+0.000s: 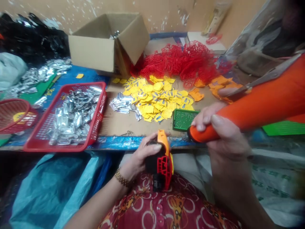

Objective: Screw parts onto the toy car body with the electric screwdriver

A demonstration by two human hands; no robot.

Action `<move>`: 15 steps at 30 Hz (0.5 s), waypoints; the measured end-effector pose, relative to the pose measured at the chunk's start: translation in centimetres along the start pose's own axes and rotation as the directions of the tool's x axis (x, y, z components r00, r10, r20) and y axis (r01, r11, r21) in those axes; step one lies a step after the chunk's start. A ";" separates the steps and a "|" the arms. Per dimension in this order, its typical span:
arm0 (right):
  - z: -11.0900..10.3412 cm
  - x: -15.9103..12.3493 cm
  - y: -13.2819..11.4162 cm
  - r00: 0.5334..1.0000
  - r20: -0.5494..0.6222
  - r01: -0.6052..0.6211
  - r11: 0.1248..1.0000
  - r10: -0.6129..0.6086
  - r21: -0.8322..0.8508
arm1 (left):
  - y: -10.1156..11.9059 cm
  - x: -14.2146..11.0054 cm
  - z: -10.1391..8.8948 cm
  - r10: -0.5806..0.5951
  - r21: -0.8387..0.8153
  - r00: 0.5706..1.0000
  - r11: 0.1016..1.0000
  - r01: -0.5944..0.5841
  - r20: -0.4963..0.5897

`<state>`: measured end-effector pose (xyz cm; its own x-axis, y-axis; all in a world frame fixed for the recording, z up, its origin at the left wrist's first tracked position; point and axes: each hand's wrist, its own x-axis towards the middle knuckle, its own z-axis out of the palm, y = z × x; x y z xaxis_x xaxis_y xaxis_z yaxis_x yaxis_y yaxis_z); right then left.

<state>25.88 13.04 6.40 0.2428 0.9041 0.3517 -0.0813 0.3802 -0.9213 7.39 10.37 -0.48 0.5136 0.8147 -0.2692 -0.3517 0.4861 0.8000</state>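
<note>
My left hand (149,149) is wrapped round a toy vehicle (163,165) with an orange top, a red lattice side and black parts, held upright in front of my lap. In my right hand (221,130) is an orange power screwdriver (257,101), its dark tip pointing left beyond the table's front edge. The tip is apart from the toy. Just behind my right fingers lies a shallow green tray (182,120) of tiny pieces, too small to name. A heap of yellow plastic parts (154,97) with stickers spreads behind it.
A red basket (103,105) of silvery parts stands at left, with a smaller red basket (26,105) beside it. Behind are an open cardboard box (92,52), red plastic frames (176,62) and orange parts (221,84). A blue bag (47,190) hangs below the table edge.
</note>
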 end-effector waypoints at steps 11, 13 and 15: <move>0.8 -1.5 -0.5 0.994 0.051 -0.101 0.989 0.096 0.111 | -1.9 -2.5 1.0 -0.089 -0.269 0.967 0.951 0.154 0.239; 0.4 -1.2 -0.4 0.998 0.054 -0.047 0.995 0.042 0.084 | -2.2 -2.6 0.7 -0.087 -0.238 0.967 0.960 0.145 0.240; 0.1 -0.7 -0.3 0.999 0.052 0.008 0.999 -0.011 0.050 | -2.6 -2.7 0.4 -0.139 -0.250 0.970 0.950 0.188 0.201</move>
<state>25.63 12.35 6.45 0.1927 0.9089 0.3698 -0.1276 0.3969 -0.9089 7.23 6.76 -1.60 0.7042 0.6589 -0.2645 -0.4333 0.6939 0.5751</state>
